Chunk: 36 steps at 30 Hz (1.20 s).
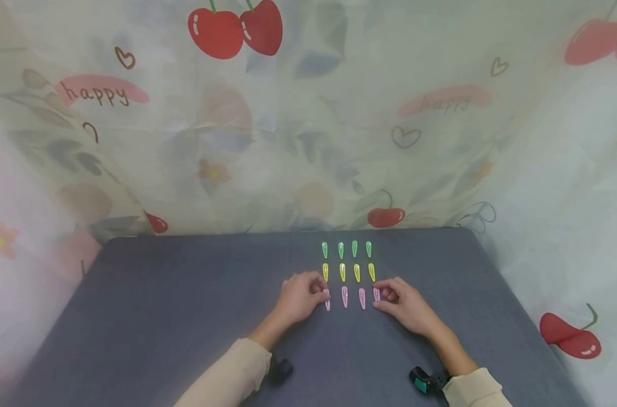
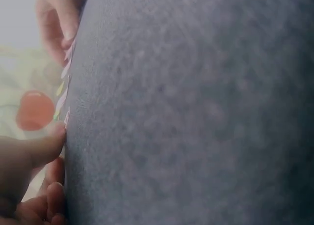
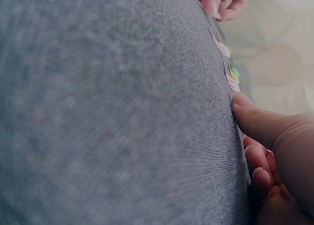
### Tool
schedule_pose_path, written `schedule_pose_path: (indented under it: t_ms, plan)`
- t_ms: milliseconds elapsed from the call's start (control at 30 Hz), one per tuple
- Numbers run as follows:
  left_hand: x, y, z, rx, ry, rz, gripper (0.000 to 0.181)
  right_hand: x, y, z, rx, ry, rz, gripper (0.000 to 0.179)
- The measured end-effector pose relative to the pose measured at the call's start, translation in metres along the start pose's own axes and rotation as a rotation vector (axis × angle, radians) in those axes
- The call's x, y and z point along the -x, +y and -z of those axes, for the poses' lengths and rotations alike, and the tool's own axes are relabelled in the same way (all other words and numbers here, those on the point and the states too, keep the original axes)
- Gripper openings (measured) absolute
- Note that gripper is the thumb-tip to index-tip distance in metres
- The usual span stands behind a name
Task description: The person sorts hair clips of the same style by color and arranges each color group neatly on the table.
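Note:
Snap hair clips lie in three rows on the dark grey table: green clips (image 1: 341,250) at the back, yellow clips (image 1: 342,272) in the middle, pink clips (image 1: 344,297) in front. At the left end of the front row, my left hand (image 1: 299,295) holds a pink hair clip (image 1: 327,303) by thumb and index finger. My right hand (image 1: 407,305) has thumb and index finger around the pink hair clip (image 1: 377,294) at the right end, partly covered by the fingertips. In the right wrist view, the right thumb (image 3: 260,122) presses down at the cloth beside the pink clips (image 3: 232,82).
Grey cloth covers the table (image 1: 186,305). A pale curtain (image 1: 288,169) printed with cherries and hearts hangs behind it and along both sides. Black wrist bands, one with a device (image 1: 425,381), sit at my sleeves.

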<state>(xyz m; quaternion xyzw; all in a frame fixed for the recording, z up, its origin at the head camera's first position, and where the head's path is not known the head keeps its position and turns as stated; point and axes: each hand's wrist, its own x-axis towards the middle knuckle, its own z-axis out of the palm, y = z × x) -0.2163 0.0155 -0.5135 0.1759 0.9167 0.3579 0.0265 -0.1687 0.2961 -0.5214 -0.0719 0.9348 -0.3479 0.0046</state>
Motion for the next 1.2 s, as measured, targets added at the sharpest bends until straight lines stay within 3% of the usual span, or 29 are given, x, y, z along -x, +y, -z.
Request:
schedule_pose_path:
  t_ms: [567, 800, 1200]
  plan:
    - [-0.0001, 0.0022, -0.0025, -0.027, -0.028, 0.049, 0.010, 0.0003, -0.0003, 0.0003, 0.007, -0.014, -0.015, 0.037]
    - [-0.0020, -0.0001, -0.0028, -0.038, -0.021, 0.051, 0.019, -0.0041, -0.0012, -0.0005, 0.002, -0.022, 0.004, 0.039]
    - [-0.0016, 0.0035, 0.0044, 0.028, -0.025, 0.071, 0.025, -0.0037, 0.0018, 0.0023, -0.013, -0.044, -0.024, 0.036]
